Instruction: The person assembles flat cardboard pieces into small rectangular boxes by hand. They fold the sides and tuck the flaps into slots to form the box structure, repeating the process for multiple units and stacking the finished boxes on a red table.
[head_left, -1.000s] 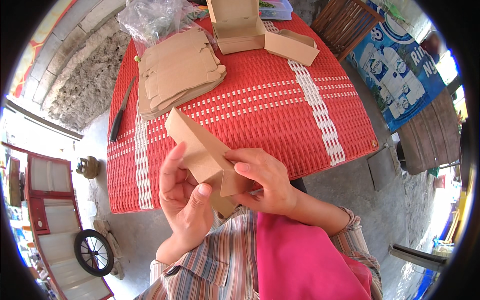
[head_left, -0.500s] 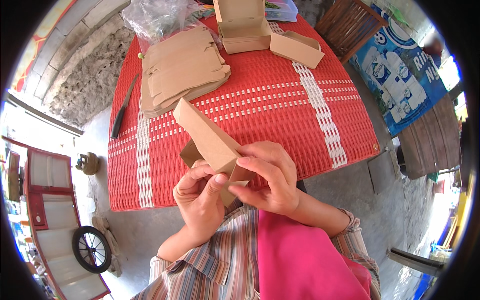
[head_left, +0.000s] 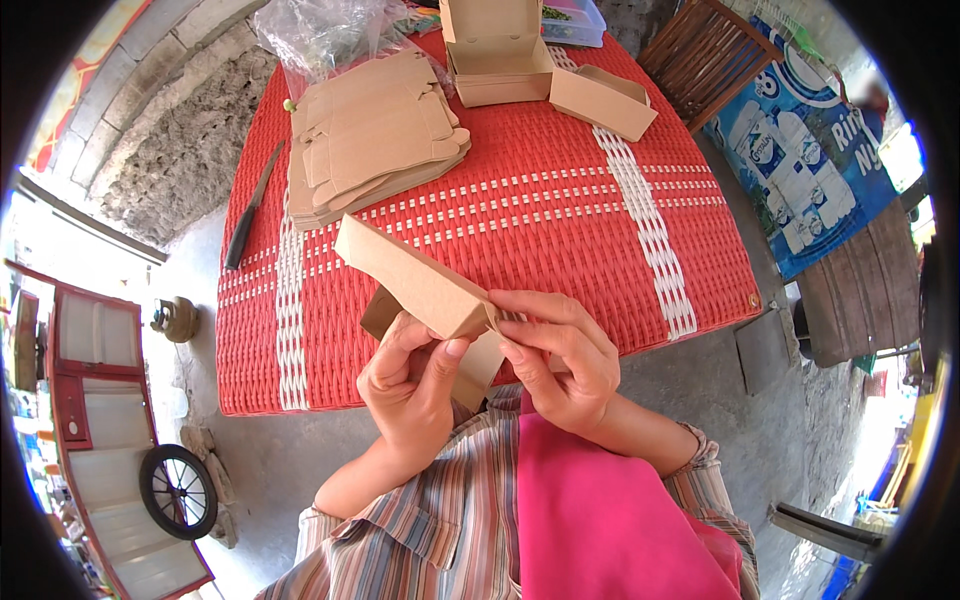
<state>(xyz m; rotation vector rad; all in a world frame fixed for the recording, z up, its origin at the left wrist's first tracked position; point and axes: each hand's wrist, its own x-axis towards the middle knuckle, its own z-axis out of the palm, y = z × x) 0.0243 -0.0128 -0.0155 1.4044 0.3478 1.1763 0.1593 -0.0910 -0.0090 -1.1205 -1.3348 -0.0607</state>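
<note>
The red-and-white rectangular tabletop (head_left: 565, 235) looked like ribbed woven plastic; over its near edge, the angular brown cardboard box (head_left: 418, 280) was smooth and matt.

dark-handled knife (head_left: 252, 206) | clear plastic bag (head_left: 325, 42) | spoked wheel (head_left: 178, 491) | metal canister (head_left: 176, 320) | slatted wooden chair (head_left: 706, 62) | blue banner (head_left: 850, 205)

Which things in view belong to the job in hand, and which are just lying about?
Likely in the job:
partly folded carton, held by left hand and right hand
stack of flat cardboard blanks
open lidded box
second open box

Likely just lying about:
knife
spoked wheel
wooden chair
</note>
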